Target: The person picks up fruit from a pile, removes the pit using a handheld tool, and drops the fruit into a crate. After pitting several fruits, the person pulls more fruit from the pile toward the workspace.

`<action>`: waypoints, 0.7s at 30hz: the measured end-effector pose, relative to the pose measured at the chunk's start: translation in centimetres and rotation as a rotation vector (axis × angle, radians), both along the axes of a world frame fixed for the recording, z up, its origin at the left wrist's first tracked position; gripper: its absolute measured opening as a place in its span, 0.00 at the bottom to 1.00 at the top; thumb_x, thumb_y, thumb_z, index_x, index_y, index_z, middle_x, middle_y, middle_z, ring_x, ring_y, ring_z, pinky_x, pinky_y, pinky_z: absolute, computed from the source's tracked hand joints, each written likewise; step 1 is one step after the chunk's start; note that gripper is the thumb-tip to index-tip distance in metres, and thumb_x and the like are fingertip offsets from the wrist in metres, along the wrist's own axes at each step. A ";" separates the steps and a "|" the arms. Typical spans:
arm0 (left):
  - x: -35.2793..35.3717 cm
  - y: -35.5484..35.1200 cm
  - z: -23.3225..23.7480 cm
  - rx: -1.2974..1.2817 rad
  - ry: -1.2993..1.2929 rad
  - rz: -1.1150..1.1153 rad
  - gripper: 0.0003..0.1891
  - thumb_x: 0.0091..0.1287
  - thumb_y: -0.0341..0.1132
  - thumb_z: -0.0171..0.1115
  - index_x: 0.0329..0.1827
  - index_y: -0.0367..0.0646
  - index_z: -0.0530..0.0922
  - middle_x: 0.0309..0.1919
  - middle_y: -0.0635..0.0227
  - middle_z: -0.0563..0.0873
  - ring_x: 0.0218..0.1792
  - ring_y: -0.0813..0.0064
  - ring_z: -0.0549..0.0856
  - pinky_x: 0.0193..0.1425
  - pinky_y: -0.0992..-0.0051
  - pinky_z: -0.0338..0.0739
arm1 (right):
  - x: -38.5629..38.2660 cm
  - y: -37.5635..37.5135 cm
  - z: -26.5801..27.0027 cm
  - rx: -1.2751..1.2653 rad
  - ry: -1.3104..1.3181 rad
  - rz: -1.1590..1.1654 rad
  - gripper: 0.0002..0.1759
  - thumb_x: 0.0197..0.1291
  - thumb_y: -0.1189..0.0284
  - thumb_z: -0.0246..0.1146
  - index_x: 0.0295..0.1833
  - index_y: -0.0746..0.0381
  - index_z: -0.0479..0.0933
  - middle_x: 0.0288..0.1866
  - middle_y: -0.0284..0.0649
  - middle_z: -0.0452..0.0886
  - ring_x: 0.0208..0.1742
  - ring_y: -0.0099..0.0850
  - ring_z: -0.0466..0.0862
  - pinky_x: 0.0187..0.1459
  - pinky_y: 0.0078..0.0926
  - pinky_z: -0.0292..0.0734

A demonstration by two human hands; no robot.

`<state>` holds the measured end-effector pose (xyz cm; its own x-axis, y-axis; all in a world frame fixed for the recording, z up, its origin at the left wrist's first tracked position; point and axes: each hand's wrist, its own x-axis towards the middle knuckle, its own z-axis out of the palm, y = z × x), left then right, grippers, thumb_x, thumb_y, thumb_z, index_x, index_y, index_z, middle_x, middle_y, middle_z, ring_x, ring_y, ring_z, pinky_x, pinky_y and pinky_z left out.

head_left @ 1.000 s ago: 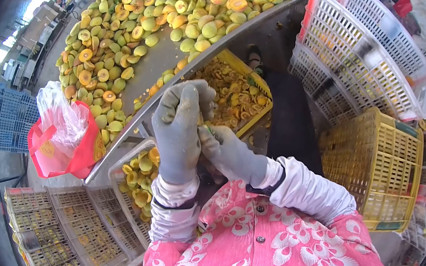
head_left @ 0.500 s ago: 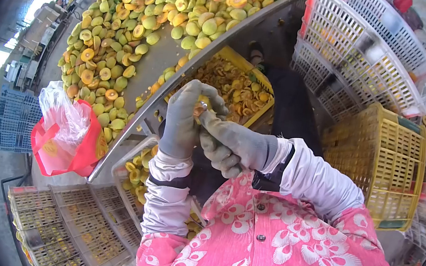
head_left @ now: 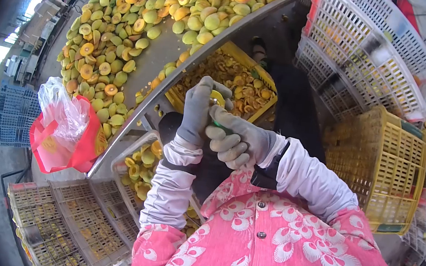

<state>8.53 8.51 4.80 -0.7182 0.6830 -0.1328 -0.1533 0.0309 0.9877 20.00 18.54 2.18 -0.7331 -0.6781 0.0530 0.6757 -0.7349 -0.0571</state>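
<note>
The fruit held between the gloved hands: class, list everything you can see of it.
The fruit is small, rounded and yellow-green, with smooth-looking skin. Only a small part shows between the gloves, so it cannot be told whether it is whole or cut. It is held up in the air in front of the person's chest. The grey-gloved left hand wraps round it from the left, and a finger of the grey-gloved right hand presses on it from the right.
</note>
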 end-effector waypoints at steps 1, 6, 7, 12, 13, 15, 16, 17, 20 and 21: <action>-0.1 0.0 -0.6 0.089 -0.105 0.010 0.23 0.78 0.49 0.47 0.39 0.36 0.80 0.28 0.61 0.84 0.30 0.71 0.84 0.35 0.71 0.80 | -0.5 0.1 -1.1 -0.003 0.001 0.000 0.27 0.72 0.37 0.47 0.33 0.48 0.65 0.21 0.18 0.57 0.17 0.11 0.53 0.16 0.10 0.48; -1.8 -0.1 -6.1 0.449 -0.849 0.027 0.24 0.77 0.52 0.46 0.43 0.37 0.79 0.32 0.59 0.84 0.31 0.70 0.82 0.38 0.72 0.78 | -1.5 1.6 -1.9 0.301 0.187 -0.047 0.28 0.71 0.37 0.49 0.35 0.50 0.67 0.22 0.20 0.58 0.17 0.11 0.53 0.17 0.10 0.49; -1.5 0.5 -6.8 0.367 -0.558 0.259 0.27 0.78 0.54 0.44 0.44 0.36 0.79 0.30 0.61 0.84 0.30 0.70 0.82 0.37 0.72 0.79 | -1.7 1.8 -1.9 0.291 0.190 -0.088 0.27 0.72 0.39 0.50 0.39 0.52 0.71 0.22 0.23 0.63 0.18 0.14 0.59 0.18 0.13 0.57; -1.7 -0.5 -5.1 0.033 -0.148 0.410 0.33 0.79 0.60 0.35 0.46 0.39 0.80 0.29 0.68 0.84 0.29 0.71 0.82 0.36 0.73 0.80 | -2.9 1.7 -1.8 1.429 0.002 -0.567 0.26 0.75 0.48 0.52 0.50 0.62 0.77 0.29 0.34 0.79 0.25 0.22 0.76 0.26 0.24 0.74; -0.9 -0.4 -4.3 -0.002 -0.049 0.404 0.30 0.80 0.57 0.40 0.46 0.38 0.80 0.30 0.67 0.84 0.30 0.71 0.83 0.39 0.74 0.80 | -3.0 1.5 -2.2 1.660 0.104 -0.606 0.25 0.74 0.48 0.53 0.50 0.62 0.75 0.29 0.39 0.80 0.27 0.28 0.80 0.31 0.29 0.76; -1.6 0.2 -5.5 -0.035 0.450 0.423 0.26 0.79 0.54 0.45 0.46 0.37 0.80 0.31 0.67 0.84 0.32 0.71 0.84 0.40 0.73 0.80 | -2.6 1.0 0.0 1.800 0.109 -0.506 0.20 0.72 0.56 0.59 0.53 0.62 0.73 0.30 0.46 0.83 0.29 0.38 0.84 0.35 0.40 0.77; -1.8 0.5 -5.8 -0.067 0.947 0.430 0.23 0.78 0.50 0.50 0.46 0.36 0.80 0.32 0.66 0.84 0.33 0.71 0.84 0.41 0.73 0.80 | -2.7 0.5 -1.0 1.802 0.108 -0.506 0.20 0.72 0.56 0.59 0.53 0.62 0.73 0.30 0.46 0.83 0.29 0.38 0.84 0.35 0.40 0.77; -1.1 0.7 -6.3 0.083 0.415 0.439 0.17 0.73 0.43 0.59 0.45 0.35 0.80 0.33 0.62 0.85 0.36 0.70 0.84 0.43 0.71 0.79 | -3.0 0.0 -2.9 1.993 0.177 -0.616 0.17 0.71 0.58 0.59 0.53 0.61 0.72 0.31 0.50 0.83 0.33 0.47 0.85 0.37 0.45 0.77; 0.5 1.4 -4.9 -0.150 0.184 0.701 0.16 0.70 0.41 0.61 0.44 0.34 0.81 0.35 0.59 0.86 0.37 0.70 0.84 0.44 0.70 0.79 | -3.3 -1.0 -3.9 2.165 0.192 -0.626 0.14 0.69 0.64 0.58 0.53 0.60 0.69 0.36 0.58 0.83 0.41 0.61 0.83 0.40 0.53 0.77; 0.9 1.3 -5.3 -0.270 0.455 0.804 0.16 0.69 0.41 0.61 0.42 0.34 0.81 0.35 0.59 0.86 0.35 0.72 0.83 0.42 0.71 0.78 | -3.5 -1.8 -5.0 2.238 0.235 -0.582 0.16 0.67 0.64 0.60 0.53 0.61 0.69 0.38 0.57 0.84 0.45 0.58 0.84 0.45 0.51 0.77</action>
<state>9.44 9.82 -0.48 -0.9798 -0.0491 0.1936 0.1683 0.3187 0.9328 16.45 16.79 -2.80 -0.8958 0.4261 -0.1263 0.3568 0.5201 -0.7760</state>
